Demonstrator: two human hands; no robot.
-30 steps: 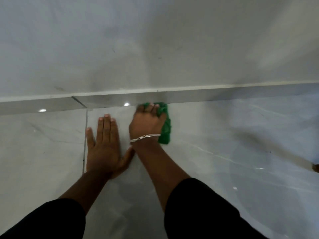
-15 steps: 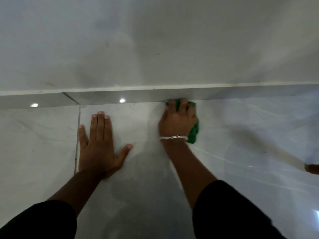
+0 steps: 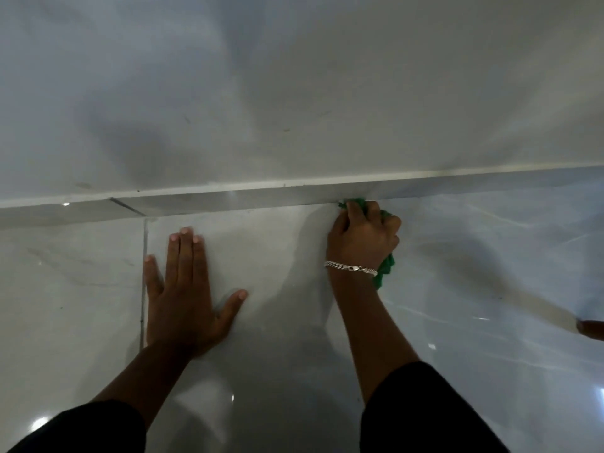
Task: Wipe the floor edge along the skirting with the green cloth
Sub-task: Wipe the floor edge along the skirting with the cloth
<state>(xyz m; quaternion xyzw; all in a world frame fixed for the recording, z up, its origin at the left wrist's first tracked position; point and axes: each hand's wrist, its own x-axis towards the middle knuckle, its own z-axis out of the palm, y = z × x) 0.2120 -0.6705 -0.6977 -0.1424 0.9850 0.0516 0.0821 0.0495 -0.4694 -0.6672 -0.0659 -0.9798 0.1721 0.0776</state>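
My right hand (image 3: 362, 238), with a silver bracelet at the wrist, is closed on the green cloth (image 3: 385, 269) and presses it onto the glossy floor where it meets the grey skirting (image 3: 228, 199). Most of the cloth is hidden under the hand; green edges show at the fingertips against the skirting and beside the wrist. My left hand (image 3: 186, 289) lies flat on the floor tile to the left, palm down, fingers spread, holding nothing.
A pale wall (image 3: 294, 86) rises above the skirting. A tile joint (image 3: 143, 273) runs under the left hand's little finger. A brown object (image 3: 591, 328) pokes in at the right edge. Glossy marble-look floor (image 3: 474, 256) stretches right.
My right hand has slid the cloth to the right along the skirting, away from the left hand. The left hand stays planted on the floor.
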